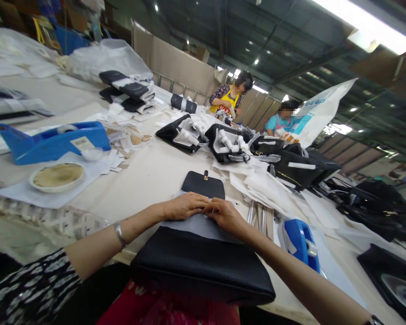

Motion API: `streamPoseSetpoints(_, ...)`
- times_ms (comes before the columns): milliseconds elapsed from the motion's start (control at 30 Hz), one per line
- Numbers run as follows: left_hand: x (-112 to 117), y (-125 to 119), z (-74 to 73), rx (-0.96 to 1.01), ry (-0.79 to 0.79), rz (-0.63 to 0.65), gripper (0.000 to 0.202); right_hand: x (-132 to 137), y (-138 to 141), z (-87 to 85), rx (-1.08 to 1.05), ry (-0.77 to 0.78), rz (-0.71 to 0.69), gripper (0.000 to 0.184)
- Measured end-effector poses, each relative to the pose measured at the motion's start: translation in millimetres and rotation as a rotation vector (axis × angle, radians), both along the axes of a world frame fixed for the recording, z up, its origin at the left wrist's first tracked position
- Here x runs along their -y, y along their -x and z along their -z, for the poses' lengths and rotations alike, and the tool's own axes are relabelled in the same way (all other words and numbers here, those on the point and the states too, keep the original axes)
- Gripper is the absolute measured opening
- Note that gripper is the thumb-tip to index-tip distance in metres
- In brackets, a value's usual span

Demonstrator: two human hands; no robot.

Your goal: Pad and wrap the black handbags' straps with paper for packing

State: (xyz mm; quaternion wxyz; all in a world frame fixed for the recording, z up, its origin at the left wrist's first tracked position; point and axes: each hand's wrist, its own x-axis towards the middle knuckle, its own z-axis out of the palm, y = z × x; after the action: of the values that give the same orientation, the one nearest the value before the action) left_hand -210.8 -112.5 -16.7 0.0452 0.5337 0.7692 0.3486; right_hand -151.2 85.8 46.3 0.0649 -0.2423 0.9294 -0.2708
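Both my hands rest close together on a grey sheet (pixel 192 224) lying over a black pebbled-leather handbag (pixel 203 266) at the table's near edge. My left hand (pixel 184 206), with a metal bracelet (pixel 120 234) on its wrist, lies on the sheet. My right hand (pixel 226 217) has its fingertips drawn together at the sheet, and they meet those of my left hand. Beyond my hands, a black leather flap (pixel 203 185) with a small gold clasp (pixel 206 175) sticks out from under the sheet. The sheet and my hands hide the bag's top.
A long cream table (pixel 149 180) holds a blue tape dispenser (pixel 54 142), another one (pixel 299 243) right of my right arm, and a round dish (pixel 57 177). Black bags stuffed with white material (pixel 226 144) and loose white sheets (pixel 257 189) lie ahead. Two co-workers (pixel 228 97) (pixel 280 118) sit at the far end.
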Motion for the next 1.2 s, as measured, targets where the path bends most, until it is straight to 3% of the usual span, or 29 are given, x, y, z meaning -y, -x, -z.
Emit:
streamPoseSetpoints(133, -0.1, -1.3, -2.2, 0.048, -0.022, -0.005, 0.038, 5.4, 6.8, 4.6, 0.064, -0.051, 0.144, 0.019)
streamPoseSetpoints(400, -1.9, -0.4, -8.2, 0.1, -0.032, 0.045, 0.038, 8.6, 12.7, 11.0, 0.114, -0.212, 0.25, 0.013)
streamPoseSetpoints(833, -1.9, 4.6, -0.3, 0.159, -0.077, 0.078, 0.033, 16.9, 1.1, 16.3, -0.031, -0.374, 0.19, 0.016)
streamPoseSetpoints(1000, -1.7, 2.8, -3.1, 0.151, -0.095, 0.083, 0.03, 18.6, -2.1, 14.7, -0.055, -0.48, 0.168, 0.016)
streamPoseSetpoints(1200, -1.7, 0.6, -5.0, 0.138, -0.089, 0.085, 0.033, 14.0, -4.3, 16.6, -0.119, -0.488, 0.075, 0.017)
